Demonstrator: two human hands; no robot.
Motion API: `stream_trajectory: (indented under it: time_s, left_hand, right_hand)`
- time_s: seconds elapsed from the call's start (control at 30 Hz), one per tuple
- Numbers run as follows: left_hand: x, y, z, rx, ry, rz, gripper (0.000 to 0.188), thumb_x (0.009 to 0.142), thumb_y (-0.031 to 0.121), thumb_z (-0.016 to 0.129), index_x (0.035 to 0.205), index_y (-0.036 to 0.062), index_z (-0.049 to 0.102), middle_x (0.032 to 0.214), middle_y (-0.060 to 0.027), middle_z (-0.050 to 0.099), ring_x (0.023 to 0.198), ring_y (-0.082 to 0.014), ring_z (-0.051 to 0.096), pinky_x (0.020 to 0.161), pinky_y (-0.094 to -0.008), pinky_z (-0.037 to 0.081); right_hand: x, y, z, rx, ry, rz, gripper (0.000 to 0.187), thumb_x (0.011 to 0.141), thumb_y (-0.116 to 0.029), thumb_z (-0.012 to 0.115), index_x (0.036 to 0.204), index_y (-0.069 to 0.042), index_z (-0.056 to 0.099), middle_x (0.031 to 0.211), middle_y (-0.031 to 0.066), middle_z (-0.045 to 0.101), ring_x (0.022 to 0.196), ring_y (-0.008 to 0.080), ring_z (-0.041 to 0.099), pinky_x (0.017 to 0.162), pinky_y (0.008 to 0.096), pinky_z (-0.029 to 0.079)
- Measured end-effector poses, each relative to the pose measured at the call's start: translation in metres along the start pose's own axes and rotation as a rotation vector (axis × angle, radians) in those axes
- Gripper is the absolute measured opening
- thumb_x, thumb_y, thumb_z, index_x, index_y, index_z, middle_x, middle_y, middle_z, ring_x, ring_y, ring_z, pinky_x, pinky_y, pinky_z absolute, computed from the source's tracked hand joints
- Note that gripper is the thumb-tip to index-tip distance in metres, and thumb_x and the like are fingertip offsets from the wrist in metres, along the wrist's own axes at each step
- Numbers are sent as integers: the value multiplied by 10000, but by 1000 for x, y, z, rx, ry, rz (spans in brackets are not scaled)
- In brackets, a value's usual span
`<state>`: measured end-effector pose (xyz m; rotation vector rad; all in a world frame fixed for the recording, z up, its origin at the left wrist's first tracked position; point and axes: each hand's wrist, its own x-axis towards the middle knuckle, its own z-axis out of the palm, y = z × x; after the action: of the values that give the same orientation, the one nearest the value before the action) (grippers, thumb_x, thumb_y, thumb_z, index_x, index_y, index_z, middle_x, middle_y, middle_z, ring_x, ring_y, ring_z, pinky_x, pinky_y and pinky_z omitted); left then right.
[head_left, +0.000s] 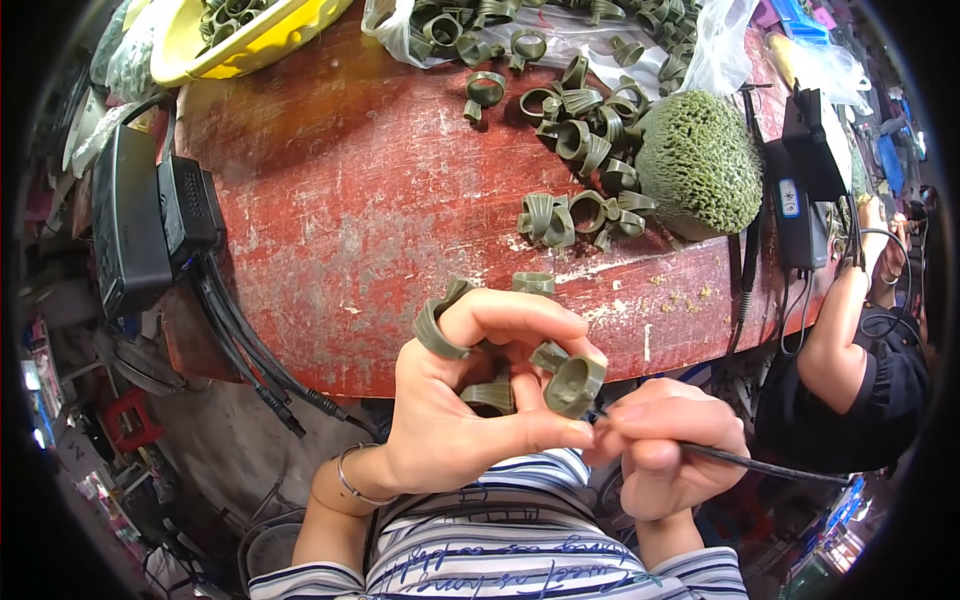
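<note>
My left hand [455,415] is closed, pinching a dark green ring [575,386] between thumb and fingertips. Another green ring [436,330] sits around its index finger, and a further ring [489,397] is tucked inside the curled fingers. Close to the held ring, my right hand [680,440] grips a slim tool with a black cord [765,467] trailing out to the right. The grip and the fingers cover most of that tool, so its exact kind is unclear. A single green ring [533,284] lies on the table just beyond my left hand.
On the worn red table [350,200] lie several loose green rings [585,135] beside a porous green block [700,165]. A plastic bag [720,45] of rings and a yellow basin [225,60] stand farther back. Black boxes with cables [135,220] flank the left edge; a co-worker's arm [838,335] shows right.
</note>
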<state>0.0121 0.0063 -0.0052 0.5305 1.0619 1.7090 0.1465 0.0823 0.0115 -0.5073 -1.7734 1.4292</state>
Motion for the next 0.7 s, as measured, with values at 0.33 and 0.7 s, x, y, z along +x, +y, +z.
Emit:
stream_trajectory:
  time_s: [0.33, 0.7]
  left_hand:
    - [2, -1, -5, -5, 25, -33, 570, 591, -15, 772, 1078, 32, 479, 936, -73, 569, 817, -81, 539, 690, -197, 441]
    - [3, 6, -6, 300, -24, 129, 448, 554, 15, 792, 936, -3, 558, 916, -77, 526, 776, -106, 514, 679, -226, 416]
  right_hand:
    - [-4, -5, -2, -170, 61, 6, 133, 825, -126, 576, 895, -14, 586, 596, 52, 601, 495, 160, 577, 475, 261, 474]
    - [17, -12, 1, -464, -160, -86, 250, 691, 59, 640, 926, -26, 619, 738, 91, 574, 587, 174, 567, 521, 265, 468]
